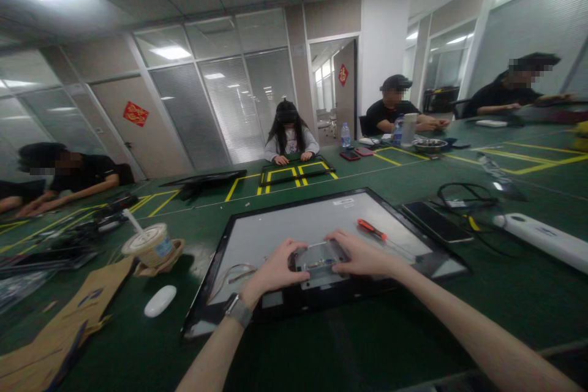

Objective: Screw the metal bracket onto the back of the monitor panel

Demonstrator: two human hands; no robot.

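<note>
A large flat display panel with a black frame and pale grey back lies on the green table in front of me. Over its near middle is a small grey metal plate with what looks like a circuit board on it. My left hand grips the plate's left edge, thumb and fingers curled round it. On the opposite edge, my right hand holds it the same way. A red-and-black screwdriver rests on the panel beyond my right hand. Thin wires lie at the panel's left.
Left of the panel are a white mouse, a drink cup in a cardboard holder and flattened cardboard. To the right lie a black phone, cables and a long white device. Several people sit around the table.
</note>
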